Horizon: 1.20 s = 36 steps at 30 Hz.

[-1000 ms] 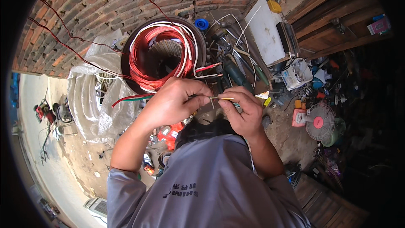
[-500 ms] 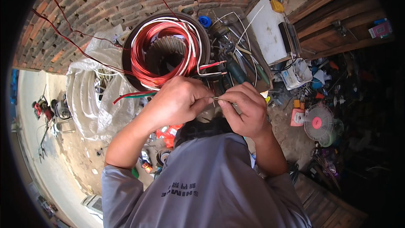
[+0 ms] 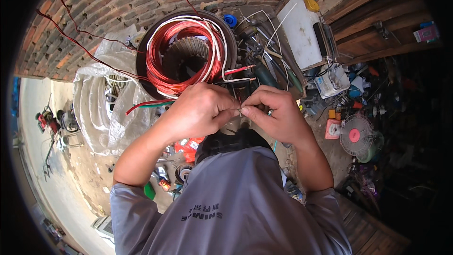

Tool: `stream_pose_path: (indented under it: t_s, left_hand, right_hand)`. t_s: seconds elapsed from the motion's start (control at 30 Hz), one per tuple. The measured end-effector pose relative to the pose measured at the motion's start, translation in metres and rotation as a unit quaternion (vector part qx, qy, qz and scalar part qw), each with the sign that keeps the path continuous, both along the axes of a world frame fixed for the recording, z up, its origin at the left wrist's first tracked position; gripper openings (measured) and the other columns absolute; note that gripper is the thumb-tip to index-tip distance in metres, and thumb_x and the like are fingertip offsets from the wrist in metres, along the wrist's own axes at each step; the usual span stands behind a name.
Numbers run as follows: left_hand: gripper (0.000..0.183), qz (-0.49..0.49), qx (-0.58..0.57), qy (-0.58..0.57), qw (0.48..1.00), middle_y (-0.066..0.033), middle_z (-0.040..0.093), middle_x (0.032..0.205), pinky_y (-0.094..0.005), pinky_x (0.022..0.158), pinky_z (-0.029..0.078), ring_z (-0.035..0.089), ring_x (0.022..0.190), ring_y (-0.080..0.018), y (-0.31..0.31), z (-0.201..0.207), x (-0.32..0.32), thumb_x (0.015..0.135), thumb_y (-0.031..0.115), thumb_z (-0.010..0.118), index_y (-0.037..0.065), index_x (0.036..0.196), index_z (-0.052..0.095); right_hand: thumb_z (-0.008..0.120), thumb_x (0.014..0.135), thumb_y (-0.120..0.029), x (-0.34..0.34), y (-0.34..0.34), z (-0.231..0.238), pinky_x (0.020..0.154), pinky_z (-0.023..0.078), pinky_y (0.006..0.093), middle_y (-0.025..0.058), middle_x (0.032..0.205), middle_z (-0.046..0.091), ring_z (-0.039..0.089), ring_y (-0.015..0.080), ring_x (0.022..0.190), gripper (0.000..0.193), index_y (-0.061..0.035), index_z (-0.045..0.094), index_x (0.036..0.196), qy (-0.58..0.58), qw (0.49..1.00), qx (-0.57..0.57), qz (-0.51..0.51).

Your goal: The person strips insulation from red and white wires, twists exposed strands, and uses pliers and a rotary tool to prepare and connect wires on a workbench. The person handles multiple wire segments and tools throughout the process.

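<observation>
A motor stator (image 3: 177,61) with red copper windings stands in front of me. White sleeving and red cords are wrapped round its winding ring (image 3: 158,75). Just below its near right rim, my left hand (image 3: 205,108) is closed in a pinch. My right hand (image 3: 271,113) pinches close beside it, the fingertips of both almost touching. Between them is a thin wire end (image 3: 239,110), mostly hidden by the fingers. Two stripped leads (image 3: 240,70), one red and one white, stick out rightward above the hands. Red and green sleeved leads (image 3: 148,106) extend left from beneath my left forearm.
Tools (image 3: 266,56) crowd the bench right of the stator, near a blue tape roll (image 3: 230,20) and a white board (image 3: 299,33). Clear plastic sheeting (image 3: 111,113) lies left. Dark red wires (image 3: 85,47) cross the upper left. A fan (image 3: 357,134) stands at right.
My right hand has shifted slightly up and left, its fingers now nearer the left fingertips, and my right elbow has swung outward. The left hand keeps its pinch in place.
</observation>
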<state>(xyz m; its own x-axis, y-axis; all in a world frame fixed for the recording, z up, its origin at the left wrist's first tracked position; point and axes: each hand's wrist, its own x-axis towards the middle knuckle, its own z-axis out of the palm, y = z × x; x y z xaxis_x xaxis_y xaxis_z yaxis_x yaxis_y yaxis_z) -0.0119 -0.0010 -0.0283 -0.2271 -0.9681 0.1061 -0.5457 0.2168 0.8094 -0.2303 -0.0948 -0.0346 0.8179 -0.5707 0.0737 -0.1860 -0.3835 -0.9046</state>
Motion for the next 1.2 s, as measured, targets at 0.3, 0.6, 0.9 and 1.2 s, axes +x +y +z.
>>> stream_pose_path:
  t_s: [0.3,0.6,0.9,1.2]
  left_hand:
    - [0.009,-0.002,-0.05,0.003,0.999,-0.0153,0.071,0.08,-0.0448,0.067,0.056,0.07,0.075,-0.0353,0.003,-0.007,0.0,0.081,0.003,0.078,-0.002,0.089,0.077]
    - [0.009,-0.007,-0.035,0.052,0.998,-0.0167,0.071,0.081,-0.0448,0.066,0.056,0.071,0.075,-0.0356,0.002,-0.008,0.003,0.086,0.004,0.078,-0.003,0.092,0.077]
    - [0.006,-0.002,-0.038,0.052,0.998,-0.0162,0.072,0.082,-0.0431,0.066,0.056,0.071,0.074,-0.0346,0.002,-0.008,0.003,0.085,0.002,0.078,-0.003,0.089,0.077]
    - [0.012,0.008,-0.081,-0.006,0.997,-0.0147,0.074,0.083,-0.0417,0.067,0.058,0.071,0.076,-0.0332,0.004,-0.009,0.0,0.08,-0.003,0.076,-0.002,0.092,0.078]
  right_hand:
    - [0.073,0.097,-0.014,0.005,-0.005,-0.03,0.053,0.044,0.0312,-0.0024,0.069,0.06,0.058,0.0095,0.057,0.016,0.0012,0.073,0.095,0.052,0.907,0.415,-0.045]
    - [0.083,0.087,-0.012,-0.011,0.01,-0.03,0.079,0.055,0.039,0.0112,0.106,0.067,0.067,0.0298,0.092,0.029,-0.0028,0.072,0.112,-0.145,0.931,-0.333,-0.022]
    - [0.076,0.083,-0.006,-0.002,-0.013,-0.033,0.077,0.054,0.0404,0.0116,0.105,0.07,0.068,0.0277,0.087,0.027,0.0005,0.074,0.11,-0.149,0.882,-0.443,0.059]
    - [0.073,0.098,-0.013,-0.001,-0.002,-0.029,0.059,0.052,0.0341,0.008,0.068,0.066,0.064,0.0153,0.061,0.016,0.003,0.072,0.097,0.029,0.992,0.126,0.005]
